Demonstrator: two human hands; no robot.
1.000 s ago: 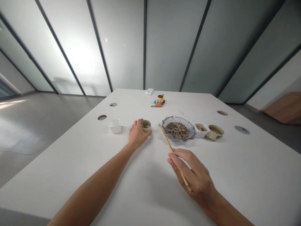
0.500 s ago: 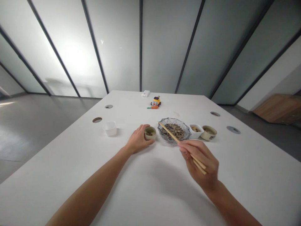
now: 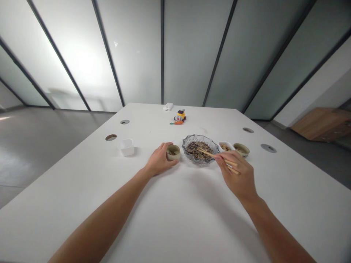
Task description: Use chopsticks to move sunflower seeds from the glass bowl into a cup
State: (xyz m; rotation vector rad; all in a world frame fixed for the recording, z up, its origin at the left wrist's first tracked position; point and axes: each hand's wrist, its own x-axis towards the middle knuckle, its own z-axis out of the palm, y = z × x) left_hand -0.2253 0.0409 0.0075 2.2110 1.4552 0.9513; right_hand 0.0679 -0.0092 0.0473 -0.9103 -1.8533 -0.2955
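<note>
1. In the head view, our left hand [image 3: 158, 160] cups the small cup [image 3: 173, 152], fingers curled against its near and left side, steadying it on the table [image 3: 175, 219]; a few dark bits lie in it
2. Our right hand [image 3: 238, 174] is closed on the chopsticks [image 3: 211, 155]; their tips reach into the glass bowl [image 3: 200, 149], down among the seeds [image 3: 197, 149]. We cannot tell whether a seed is pinched between the tips
3. The bowl stands just right of the cup, nearly touching it
4. We judge the step in hand to be picking a seed out of the bowl. The next move calls for a firm pinch on one seed, then a short, level carry left over the cup's rim, with the left hand keeping the cup steady
5. Right of the bowl stand a white dish [image 3: 225, 147] and a second cup [image 3: 241, 150]; left of our hand, a white tub [image 3: 126, 147]; far off, a toy [image 3: 180, 116]
</note>
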